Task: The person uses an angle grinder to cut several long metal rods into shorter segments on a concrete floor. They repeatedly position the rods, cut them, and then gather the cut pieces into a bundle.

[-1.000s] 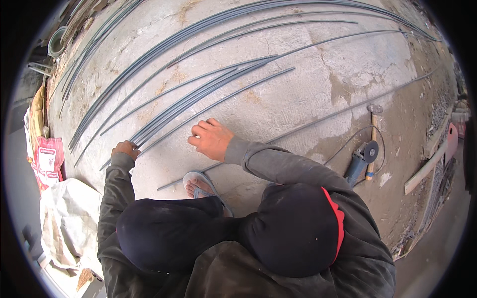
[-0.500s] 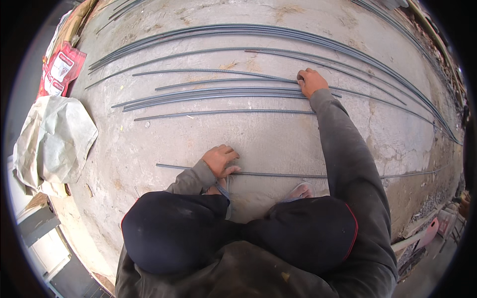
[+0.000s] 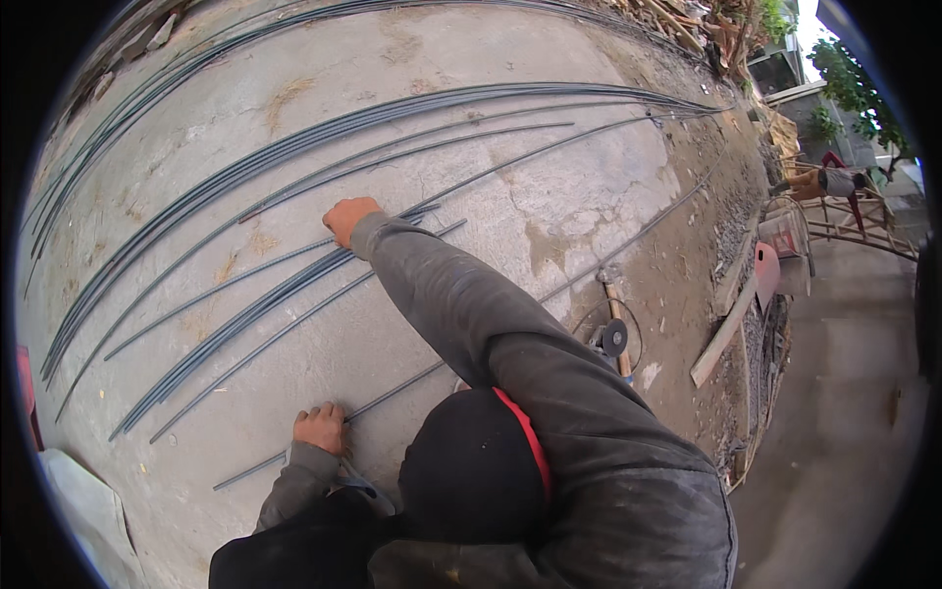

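My right hand [image 3: 351,218], arm stretched forward, is closed with its fingers bent down around a thin ribbed steel reinforcing bar [image 3: 245,278]. Beside it lies a tight bundle of similar bars [image 3: 238,321], partly covered by my sleeve. Close to my feet, my left hand [image 3: 321,429] rests low with curled fingers over a single reinforcing bar [image 3: 394,390], which passes beneath it; the fingertips are partly hidden. Another single bar [image 3: 285,342] lies between my two hands.
Longer bars [image 3: 294,145] curve across the concrete slab [image 3: 549,206] farther out. To the right are an angle grinder [image 3: 614,338], a wooden-handled tool [image 3: 616,299], gravel, a plank [image 3: 724,339] and a bucket [image 3: 785,240]. A pale sheet [image 3: 88,510] lies at lower left.
The view has swung to the right, bringing the grinder and far yard into sight. My right hand stays at the bars. The left hand's fingers look more curled over the near bar.
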Demonstrator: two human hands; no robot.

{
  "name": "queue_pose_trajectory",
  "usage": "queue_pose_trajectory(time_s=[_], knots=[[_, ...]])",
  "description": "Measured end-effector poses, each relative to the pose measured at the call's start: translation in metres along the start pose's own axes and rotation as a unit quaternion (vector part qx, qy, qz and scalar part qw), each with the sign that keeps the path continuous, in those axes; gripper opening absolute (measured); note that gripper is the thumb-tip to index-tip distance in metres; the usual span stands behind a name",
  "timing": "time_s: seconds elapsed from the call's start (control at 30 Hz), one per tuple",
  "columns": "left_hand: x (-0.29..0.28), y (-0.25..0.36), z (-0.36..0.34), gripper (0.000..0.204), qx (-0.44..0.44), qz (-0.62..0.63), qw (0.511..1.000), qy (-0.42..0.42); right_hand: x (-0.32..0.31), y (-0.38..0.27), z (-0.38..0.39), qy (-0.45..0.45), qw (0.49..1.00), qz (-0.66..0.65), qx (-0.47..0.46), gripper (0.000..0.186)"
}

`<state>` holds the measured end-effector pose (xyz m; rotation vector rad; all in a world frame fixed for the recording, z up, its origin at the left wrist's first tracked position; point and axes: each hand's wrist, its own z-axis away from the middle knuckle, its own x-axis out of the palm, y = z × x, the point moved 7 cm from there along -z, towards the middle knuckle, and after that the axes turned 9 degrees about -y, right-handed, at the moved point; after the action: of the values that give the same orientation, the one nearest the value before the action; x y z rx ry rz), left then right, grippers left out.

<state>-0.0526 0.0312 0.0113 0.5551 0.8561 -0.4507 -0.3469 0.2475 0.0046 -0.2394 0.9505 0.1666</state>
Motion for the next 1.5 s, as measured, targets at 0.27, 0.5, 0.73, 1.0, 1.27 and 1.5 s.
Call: queue_pose_trajectory(time_s=[0.27, 0.5, 0.73, 1.0, 1.27, 1.5], knots=[[0.013, -0.02, 0.031, 0.031, -0.051, 0.031, 0.998, 0.0, -0.031, -0.037, 0.011, 0.162, 0.985, 0.027, -0.056, 0.019], [-0.027, -0.038, 0.033, 0.033, -0.066, 0.093, 0.99, 0.084, -0.073, -0.052, -0.002, 0.117, 0.992, -0.013, -0.052, 0.019], [-0.03, -0.032, 0.039, 0.033, -0.061, 0.116, 0.985, 0.114, -0.044, -0.059, -0.019, 0.175, 0.982, 0.017, -0.066, 0.028], [-0.046, -0.054, 0.062, 0.029, -0.108, 0.166, 0.959, 0.204, -0.006, -0.099, -0.012, 0.145, 0.981, 0.061, -0.115, 0.03], [-0.131, -0.123, 0.144, 0.023, -0.172, 0.181, 0.838, 0.486, -0.07, -0.125, 0.093, 0.166, 0.978, -0.033, -0.119, 0.039], [-0.086, -0.064, 0.088, 0.037, -0.033, 0.146, 0.919, 0.365, 0.049, -0.085, 0.19, 0.126, 0.966, -0.093, -0.205, 0.022]])
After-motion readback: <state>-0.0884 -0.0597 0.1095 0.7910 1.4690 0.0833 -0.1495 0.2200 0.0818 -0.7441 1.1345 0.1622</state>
